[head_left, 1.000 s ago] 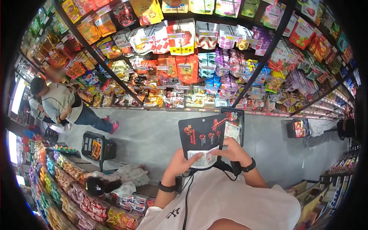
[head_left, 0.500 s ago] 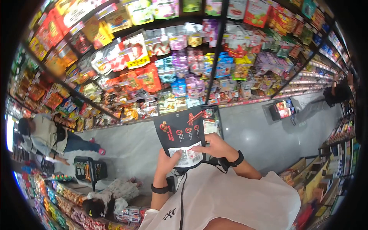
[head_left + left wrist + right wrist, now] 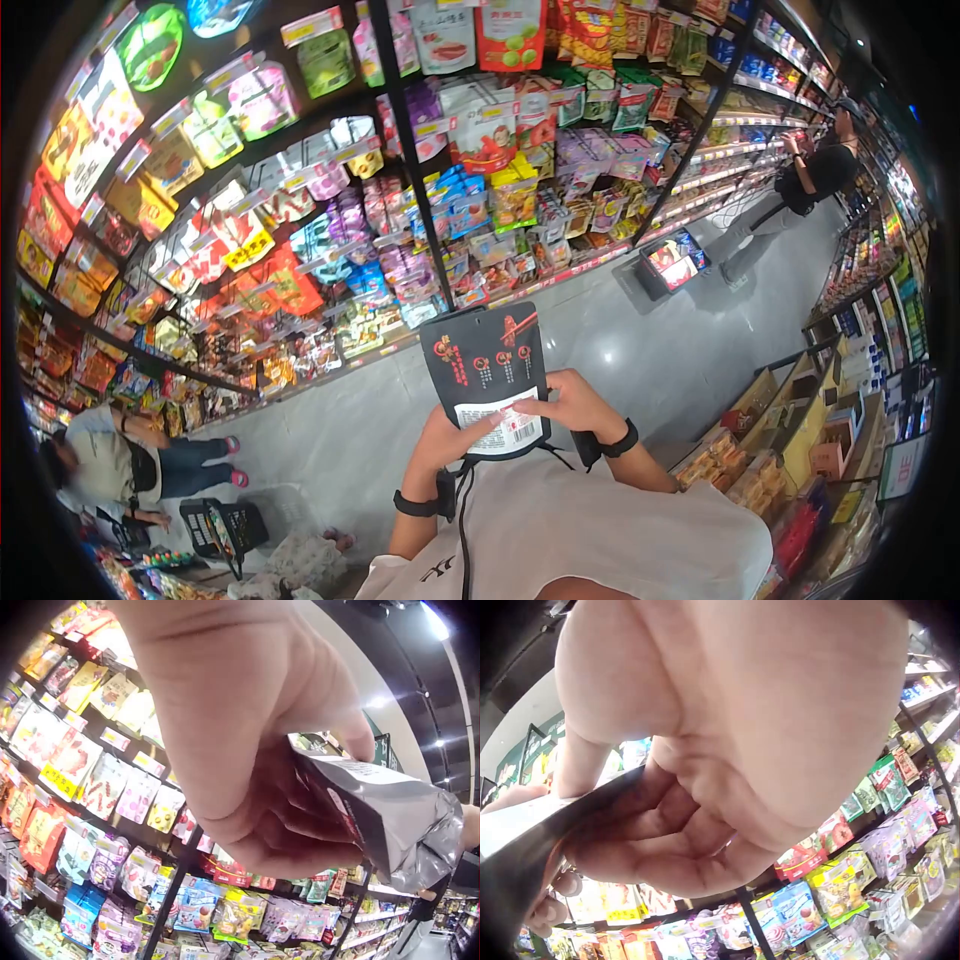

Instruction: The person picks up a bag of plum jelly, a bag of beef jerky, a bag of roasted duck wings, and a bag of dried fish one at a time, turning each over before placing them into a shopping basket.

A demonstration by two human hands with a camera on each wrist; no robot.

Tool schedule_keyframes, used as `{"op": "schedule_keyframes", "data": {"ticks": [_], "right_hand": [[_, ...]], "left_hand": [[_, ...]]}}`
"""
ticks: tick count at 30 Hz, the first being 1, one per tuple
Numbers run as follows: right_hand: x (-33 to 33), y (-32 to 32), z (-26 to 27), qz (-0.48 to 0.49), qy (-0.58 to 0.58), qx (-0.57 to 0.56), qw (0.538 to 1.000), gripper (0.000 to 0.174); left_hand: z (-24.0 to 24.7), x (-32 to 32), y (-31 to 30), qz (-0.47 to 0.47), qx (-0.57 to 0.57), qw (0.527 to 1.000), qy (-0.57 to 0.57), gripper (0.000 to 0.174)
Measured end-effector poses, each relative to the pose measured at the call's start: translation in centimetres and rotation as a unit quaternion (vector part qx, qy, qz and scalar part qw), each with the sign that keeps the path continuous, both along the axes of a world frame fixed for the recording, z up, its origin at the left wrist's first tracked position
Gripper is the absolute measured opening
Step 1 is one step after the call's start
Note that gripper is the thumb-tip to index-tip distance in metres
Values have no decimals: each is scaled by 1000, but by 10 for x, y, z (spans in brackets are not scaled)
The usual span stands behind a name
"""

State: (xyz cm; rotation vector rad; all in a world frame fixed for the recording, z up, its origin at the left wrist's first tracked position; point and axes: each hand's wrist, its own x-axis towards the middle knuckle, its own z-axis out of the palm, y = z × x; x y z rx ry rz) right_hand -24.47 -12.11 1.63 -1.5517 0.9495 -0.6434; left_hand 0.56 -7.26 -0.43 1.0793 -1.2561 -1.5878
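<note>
A black snack pouch [image 3: 485, 350] with red print and a white label [image 3: 470, 411] is held upright in front of the chest. My left hand [image 3: 440, 435] grips its lower left edge, thumb over the label and fingers behind. On the opposite edge my right hand [image 3: 585, 408] grips it the same way, its thumb also on the label. In the left wrist view, the fingers of the left hand [image 3: 225, 712] curl under the pouch [image 3: 360, 802], whose silvery bottom fold shows. The right wrist view has the right hand [image 3: 727, 750] curled round the dark edge of the pouch [image 3: 592, 806].
Racks of hanging snack bags [image 3: 485, 135] line the aisle ahead. A basket of packs [image 3: 675, 262] stands on the floor to the right, near a person in black [image 3: 800, 185]. At the lower left are another person [image 3: 110, 455] and a black basket [image 3: 225, 525]. Boxed shelves [image 3: 800, 420] stand at right.
The head view has turned rightward, so racks, people and baskets have shifted left. The basket behind the pouch is no longer visible. Both hands keep hold of the pouch.
</note>
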Motion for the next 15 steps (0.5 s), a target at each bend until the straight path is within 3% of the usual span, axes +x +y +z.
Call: {"op": "schedule_keyframes", "data": {"ticks": [3,7,15], "right_hand": [[-18,-5,-11,-24,-23,-13,999,26],[-21,-8,-14,-38,-50,-21,998,28],[6,-17,-19,30,1,-23,999,30]], "left_hand": [[8,-16,-15,-29,-21,999,-12,39],[12,-24,-20,2,-31,999,-37,34],[9,5,-7,59,-29,997,-50,34]]}}
